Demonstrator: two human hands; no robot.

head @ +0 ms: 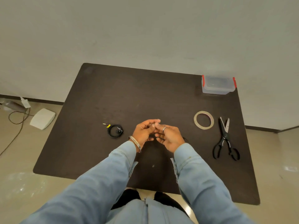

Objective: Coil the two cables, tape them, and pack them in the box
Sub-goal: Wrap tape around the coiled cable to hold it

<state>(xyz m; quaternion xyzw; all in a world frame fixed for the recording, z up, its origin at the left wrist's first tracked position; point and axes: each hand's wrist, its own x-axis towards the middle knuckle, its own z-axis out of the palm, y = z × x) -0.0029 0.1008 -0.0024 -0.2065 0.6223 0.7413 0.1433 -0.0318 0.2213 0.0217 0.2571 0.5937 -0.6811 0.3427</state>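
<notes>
One black cable [115,131] lies coiled on the dark table, left of my hands, with a yellow tag and a plug end sticking out. My left hand [144,132] and my right hand [169,137] meet above the table's middle. Between them they hold the second black cable [159,137], of which only short dark loops show between the fingers. The fingertips of both hands pinch a small pale piece, probably tape. The tape roll [203,120] lies flat to the right. The clear box with red clips [217,85] stands at the far right corner.
Black scissors [225,139] lie open at the right edge, next to the tape roll. The dark table [129,97] stands against a pale wall. On the floor to the left lie a white pad [42,118] and a loose wire [16,123].
</notes>
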